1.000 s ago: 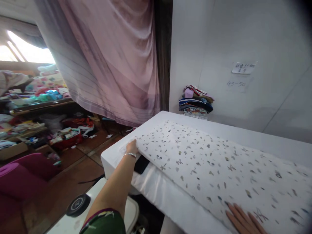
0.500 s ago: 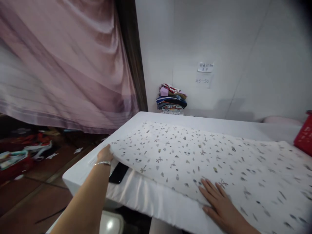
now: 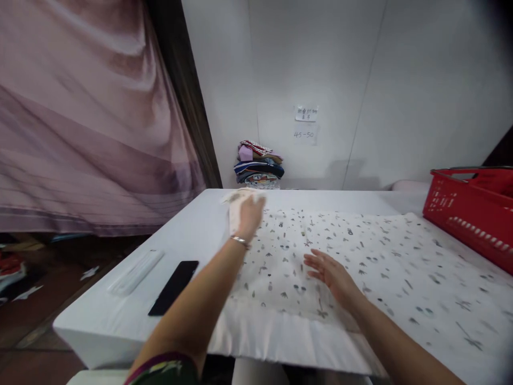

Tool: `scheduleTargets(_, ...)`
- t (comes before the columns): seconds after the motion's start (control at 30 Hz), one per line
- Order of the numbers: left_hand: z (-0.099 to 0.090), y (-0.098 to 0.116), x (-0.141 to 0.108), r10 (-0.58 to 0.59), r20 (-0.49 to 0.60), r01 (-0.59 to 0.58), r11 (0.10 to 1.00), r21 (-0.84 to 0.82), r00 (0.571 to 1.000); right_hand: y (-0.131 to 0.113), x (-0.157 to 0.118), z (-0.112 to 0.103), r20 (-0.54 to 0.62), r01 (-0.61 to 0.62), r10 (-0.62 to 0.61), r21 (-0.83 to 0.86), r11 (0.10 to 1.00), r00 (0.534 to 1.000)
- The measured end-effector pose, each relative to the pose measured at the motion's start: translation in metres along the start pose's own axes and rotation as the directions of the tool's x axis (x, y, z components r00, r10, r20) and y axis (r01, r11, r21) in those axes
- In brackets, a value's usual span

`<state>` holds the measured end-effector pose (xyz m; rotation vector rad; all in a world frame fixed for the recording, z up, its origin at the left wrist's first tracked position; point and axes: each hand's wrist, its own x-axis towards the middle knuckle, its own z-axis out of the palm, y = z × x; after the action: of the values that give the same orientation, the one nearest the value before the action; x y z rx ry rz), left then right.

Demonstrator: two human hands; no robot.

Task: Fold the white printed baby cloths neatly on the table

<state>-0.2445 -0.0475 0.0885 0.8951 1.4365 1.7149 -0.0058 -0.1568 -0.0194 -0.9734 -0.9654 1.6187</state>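
A white cloth printed with small dark motifs lies spread over the white table. My left hand, a silver bracelet on its wrist, is at the cloth's far left corner, where the fabric is lifted and blurred; its fingers are smeared by motion. My right hand is over the middle of the cloth with its fingers apart, holding nothing. At the left of the table lie a black phone and a long pale object.
A red basket stands at the right edge. Folded fabrics are stacked beyond the table's far edge. A pink curtain hangs at the left, and paper signs are on the wall.
My left hand has moved from the near left corner to the far left part of the cloth. The cloth's left edge has shifted rightward, uncovering the phone. My right hand has lifted. The view has turned right.
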Motion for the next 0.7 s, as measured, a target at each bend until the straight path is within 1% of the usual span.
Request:
scheduleTargets(0.03,0.030,-0.011,-0.026,0.048,0.131,-0.049,0.999,0.006,0.990,-0.005,0.005,-0.005,-0.024,-0.001,0.004,0.119,0.993,1.000)
scheduleTargets(0.07,0.056,-0.025,-0.055,0.072,0.262,-0.075,0.997,0.003,0.963,-0.009,0.008,-0.013,-0.046,0.010,0.000,0.227,0.974,0.999)
scheduleTargets(0.1,0.078,-0.041,-0.085,0.073,0.399,-0.086,0.996,0.015,0.914,-0.012,0.009,-0.022,-0.069,0.021,0.001,0.316,0.949,0.998)
scheduleTargets(0.13,0.094,-0.058,-0.115,0.071,0.536,-0.120,0.991,0.056,0.841,-0.014,0.008,-0.033,-0.099,0.030,0.009,0.381,0.924,0.995)
scheduleTargets(0.17,0.106,-0.075,-0.142,0.084,0.653,-0.197,0.975,0.103,0.753,-0.016,0.005,-0.044,-0.123,0.026,0.029,0.423,0.906,0.992)
scheduleTargets(0.2,0.112,-0.091,-0.167,0.102,0.746,-0.299,0.944,0.135,0.658,-0.017,0.000,-0.055,-0.139,0.003,0.066,0.446,0.895,0.988)
scheduleTargets(0.27,0.114,-0.118,-0.203,0.146,0.864,-0.507,0.851,0.139,0.481,-0.015,-0.013,-0.075,-0.144,-0.085,0.169,0.460,0.884,0.975)
scheduleTargets(0.3,0.112,-0.127,-0.214,0.159,0.893,-0.587,0.799,0.134,0.420,-0.013,-0.019,-0.082,-0.127,-0.142,0.224,0.464,0.874,0.966)
scheduleTargets(0.33,0.109,-0.134,-0.221,0.167,0.913,-0.650,0.750,0.127,0.371,-0.011,-0.025,-0.087,-0.104,-0.193,0.270,0.467,0.863,0.957)
scheduleTargets(0.37,0.106,-0.137,-0.225,0.175,0.925,-0.697,0.707,0.120,0.337,-0.008,-0.029,-0.090,-0.085,-0.232,0.306,0.470,0.851,0.948)
scheduleTargets(0.4,0.104,-0.138,-0.226,0.181,0.932,-0.733,0.670,0.115,0.313,-0.005,-0.032,-0.092,-0.078,-0.252,0.325,0.474,0.844,0.942)
scheduleTargets(0.43,0.101,-0.138,-0.226,0.186,0.938,-0.762,0.638,0.111,0.292,-0.003,-0.034,-0.092,-0.090,-0.249,0.329,0.478,0.842,0.940)
scheduleTargets(0.5,0.096,-0.133,-0.224,0.181,0.949,-0.813,0.572,0.112,0.259,0.000,-0.035,-0.089,-0.162,-0.205,0.312,0.469,0.859,0.936)
scheduleTargets(0.6,0.088,-0.125,-0.222,0.125,0.965,-0.871,0.470,0.146,0.229,-0.001,-0.036,-0.084,-0.269,-0.134,0.248,0.380,0.915,0.931)
scheduleTargets(0.7,0.079,-0.122,-0.225,0.093,0.977,-0.897,0.421,0.134,0.190,-0.004,-0.042,-0.085,-0.268,-0.066,0.125,0.220,0.973,0.955)
